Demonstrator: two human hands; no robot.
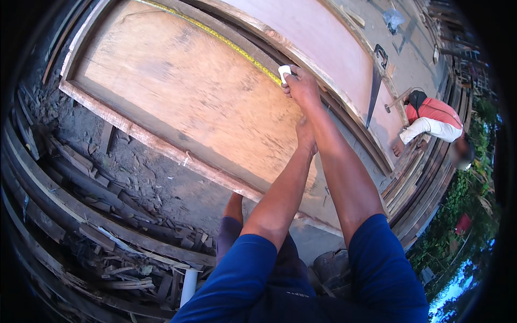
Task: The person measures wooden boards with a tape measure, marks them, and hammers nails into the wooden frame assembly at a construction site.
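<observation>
My right hand [301,87] is closed around the small white body of a tape measure [285,72]. From it the yellow tape [235,49] runs out to the upper left, along the inner far edge of a shallow wooden frame with a plywood panel [177,81]. Below the right wrist, my left hand [305,133] is low over the panel's right part. The right forearm covers much of it, and its fingers are hidden.
Beyond lies a second framed panel [307,24] with a handsaw [375,89] on it. A co-worker in a red top [439,112] bends at the right, near a hammer [397,100]. Stacked boards [425,194] and scrap timber [124,231] lie around; a white pipe [188,286] stands low left.
</observation>
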